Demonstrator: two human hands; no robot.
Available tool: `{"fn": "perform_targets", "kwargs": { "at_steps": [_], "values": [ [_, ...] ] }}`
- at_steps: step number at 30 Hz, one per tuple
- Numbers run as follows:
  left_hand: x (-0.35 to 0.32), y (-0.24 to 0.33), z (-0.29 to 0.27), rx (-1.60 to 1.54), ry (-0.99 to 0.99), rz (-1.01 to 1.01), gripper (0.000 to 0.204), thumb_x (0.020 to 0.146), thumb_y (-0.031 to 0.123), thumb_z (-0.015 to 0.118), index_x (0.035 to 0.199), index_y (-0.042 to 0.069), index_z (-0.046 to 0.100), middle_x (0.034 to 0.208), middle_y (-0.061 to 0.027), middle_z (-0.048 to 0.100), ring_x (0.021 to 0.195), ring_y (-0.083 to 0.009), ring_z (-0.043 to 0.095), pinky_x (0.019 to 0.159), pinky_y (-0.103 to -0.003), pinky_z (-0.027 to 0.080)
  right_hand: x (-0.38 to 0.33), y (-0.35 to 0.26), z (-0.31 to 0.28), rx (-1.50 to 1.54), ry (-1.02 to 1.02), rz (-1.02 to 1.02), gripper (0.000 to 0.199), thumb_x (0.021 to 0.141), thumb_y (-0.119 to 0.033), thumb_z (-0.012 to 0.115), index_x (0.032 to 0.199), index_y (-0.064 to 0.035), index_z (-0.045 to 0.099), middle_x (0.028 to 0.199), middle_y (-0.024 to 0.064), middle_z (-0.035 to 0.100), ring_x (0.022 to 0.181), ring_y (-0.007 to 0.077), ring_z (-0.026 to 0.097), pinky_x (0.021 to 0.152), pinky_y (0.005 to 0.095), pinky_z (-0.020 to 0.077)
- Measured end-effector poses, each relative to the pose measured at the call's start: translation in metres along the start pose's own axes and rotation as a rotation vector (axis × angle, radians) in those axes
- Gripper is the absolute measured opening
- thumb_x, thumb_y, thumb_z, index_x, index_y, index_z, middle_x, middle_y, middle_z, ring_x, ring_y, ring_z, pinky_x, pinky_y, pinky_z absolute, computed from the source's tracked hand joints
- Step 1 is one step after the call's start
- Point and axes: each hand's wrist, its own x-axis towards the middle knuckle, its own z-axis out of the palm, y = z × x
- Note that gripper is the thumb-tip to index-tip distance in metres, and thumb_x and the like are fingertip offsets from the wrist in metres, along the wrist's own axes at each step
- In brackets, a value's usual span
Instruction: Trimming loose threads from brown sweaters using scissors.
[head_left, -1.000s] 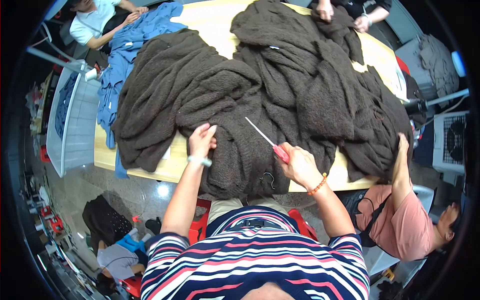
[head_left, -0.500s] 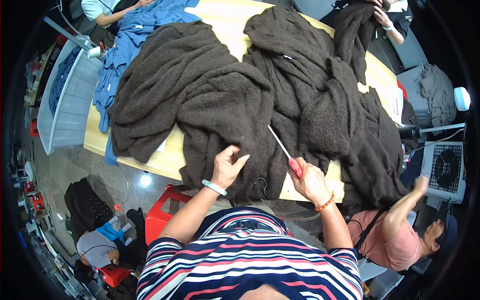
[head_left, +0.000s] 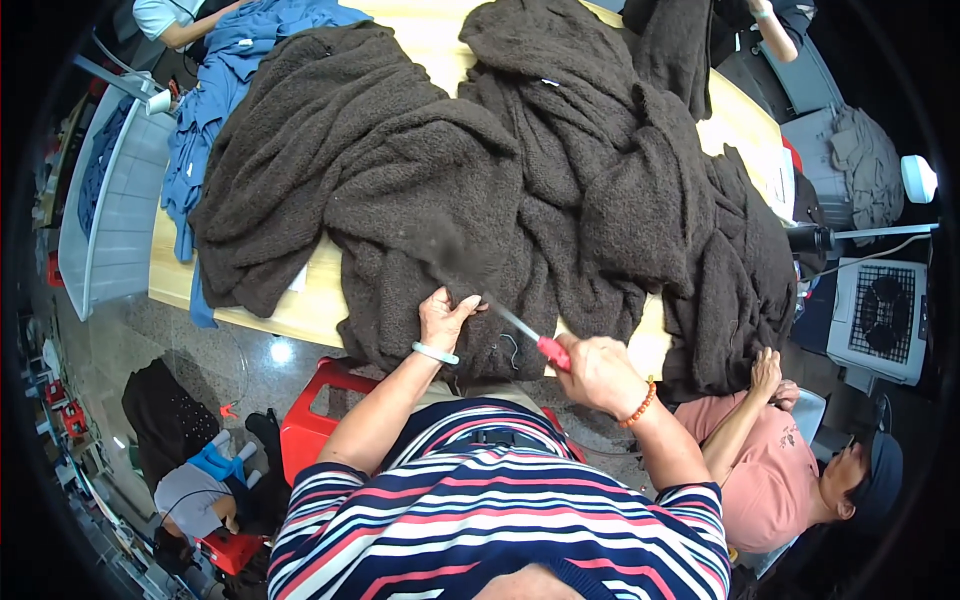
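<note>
A dark brown knitted garment (head_left: 430,190) lies bunched over the table edge in front of me. My left hand (head_left: 446,322), with a pale bangle at its wrist, is closed on a fold of it, thumb and fingers pinching. In my right hand (head_left: 602,374), which wears an orange bead bracelet, is a red-handled tool (head_left: 553,352) with a thin metal shaft. The shaft slants up to the left and its tip is at my left fingertips; motion blurs the exact contact. A pale loose thread (head_left: 512,352) hangs on the garment between my hands.
More brown knitwear (head_left: 640,210) covers the wooden table (head_left: 330,270), with blue clothing (head_left: 215,110) at its left. A red stool (head_left: 318,415) stands by my left side. Close on my right, a person in pink (head_left: 740,460) handles brown fabric. Two more people work across the table.
My right hand has moved left, bringing the tool's tip to my left fingertips. The left hand now pinches the fabric. The person in pink has lowered a raised hand to the fabric.
</note>
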Motion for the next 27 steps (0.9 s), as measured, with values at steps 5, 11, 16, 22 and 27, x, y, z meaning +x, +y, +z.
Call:
{"fn": "perform_targets", "kwargs": {
  "at_steps": [5, 11, 16, 22, 27],
  "values": [
    [0.0, 0.023, -0.012, 0.222, -0.035, -0.206, 0.021, 0.083, 0.011, 0.075, 0.098, 0.001, 0.065, 0.083, -0.0049, 0.069, 0.069, -0.0121, 0.064, 0.06, -0.023, 0.051, -0.006, 0.008, 0.009, 0.045, 0.056, 0.073, 0.022, 0.077, -0.015, 0.066, 0.095, -0.004, 0.059, 0.067, 0.017, 0.064, 0.066, 0.0343, 0.066, 0.061, 0.0434, 0.0527],
    [0.023, 0.071, -0.015, 0.218, 0.138, -0.313, 0.025, 0.083, 0.026, 0.077, 0.086, 0.007, 0.062, 0.071, 0.0, 0.062, 0.045, -0.0056, 0.051, 0.038, -0.018, 0.037, -0.009, 0.001, 0.012, 0.117, 0.073, 0.099, 0.021, 0.078, -0.013, 0.065, 0.096, -0.0046, 0.059, 0.077, 0.0166, 0.066, 0.074, 0.0361, 0.066, 0.065, 0.0439, 0.053],
    [0.033, 0.055, -0.017, -0.105, 0.202, -0.344, 0.014, 0.086, 0.008, 0.071, 0.078, 0.008, 0.06, 0.069, 0.0007, 0.061, 0.042, -0.0056, 0.05, 0.034, -0.02, 0.034, 0.002, -0.009, 0.003, 0.074, 0.089, 0.054, 0.019, 0.077, -0.013, 0.064, 0.094, -0.0046, 0.059, 0.072, 0.0174, 0.065, 0.071, 0.0351, 0.066, 0.064, 0.0433, 0.053],
    [0.009, 0.028, -0.015, 0.145, 0.092, -0.142, 0.004, 0.088, 0.007, 0.068, 0.089, 0.003, 0.067, 0.066, 0.0019, 0.062, 0.04, -0.0043, 0.047, 0.035, -0.019, 0.031, 0.012, -0.02, 0.002, 0.038, -0.005, 0.023, 0.017, 0.082, -0.018, 0.064, 0.091, -0.0051, 0.059, 0.064, 0.0177, 0.063, 0.065, 0.0364, 0.065, 0.061, 0.0446, 0.0513],
    [0.005, 0.023, -0.022, 0.167, 0.066, -0.134, 0.003, 0.088, 0.005, 0.067, 0.086, 0.003, 0.066, 0.065, 0.0023, 0.061, 0.04, -0.0041, 0.047, 0.036, -0.019, 0.031, 0.027, -0.021, 0.013, -0.06, 0.054, -0.069, 0.015, 0.08, -0.017, 0.063, 0.082, -0.0032, 0.058, 0.062, 0.017, 0.063, 0.061, 0.0327, 0.066, 0.056, 0.0419, 0.0528]
  ]
}}
